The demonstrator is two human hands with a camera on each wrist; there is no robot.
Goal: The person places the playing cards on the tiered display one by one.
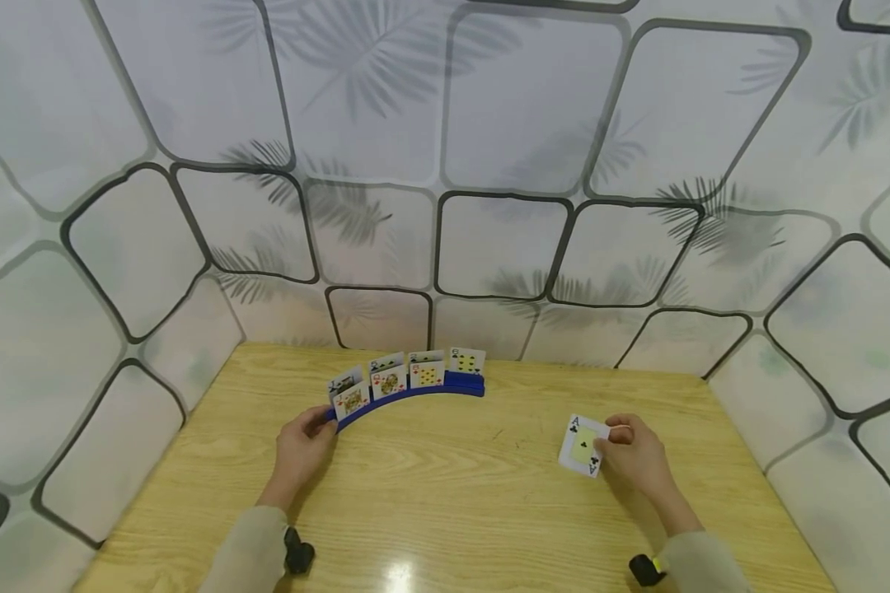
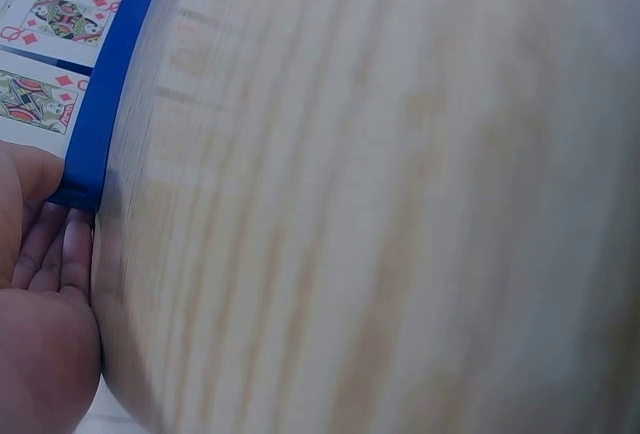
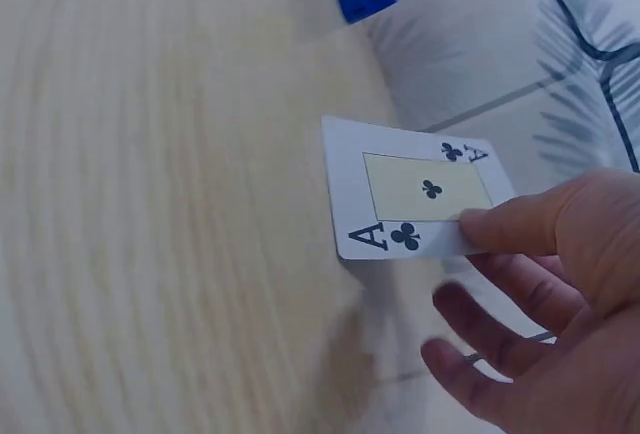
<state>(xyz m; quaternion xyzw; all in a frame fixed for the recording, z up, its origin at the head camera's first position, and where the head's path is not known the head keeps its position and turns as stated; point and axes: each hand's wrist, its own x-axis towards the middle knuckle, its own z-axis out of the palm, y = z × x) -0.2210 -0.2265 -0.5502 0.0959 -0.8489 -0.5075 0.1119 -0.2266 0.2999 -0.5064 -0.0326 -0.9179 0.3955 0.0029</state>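
Note:
My left hand (image 1: pixel 304 451) grips the left end of a curved blue card holder (image 1: pixel 466 384) on the table. In the left wrist view, the thumb of the left hand (image 2: pixel 40 324) lies over the end of the blue card holder (image 2: pixel 114 79), beside a red face card (image 2: pixel 35 104). Playing cards stand in two rows in the holder, among them a queen of diamonds (image 1: pixel 389 383) in front. Off to the right, my right hand (image 1: pixel 641 461) pinches an ace of clubs (image 1: pixel 580 445) by its edge, face showing. The right wrist view shows the ace (image 3: pixel 400 174) held above the table, apart from the holder.
The wooden table (image 1: pixel 430 486) spreads below both hands. Patterned wall covering (image 1: pixel 504 247) rises behind the holder and along both sides. A black device (image 1: pixel 297 552) is at the left wrist, another black device (image 1: pixel 645 570) at the right.

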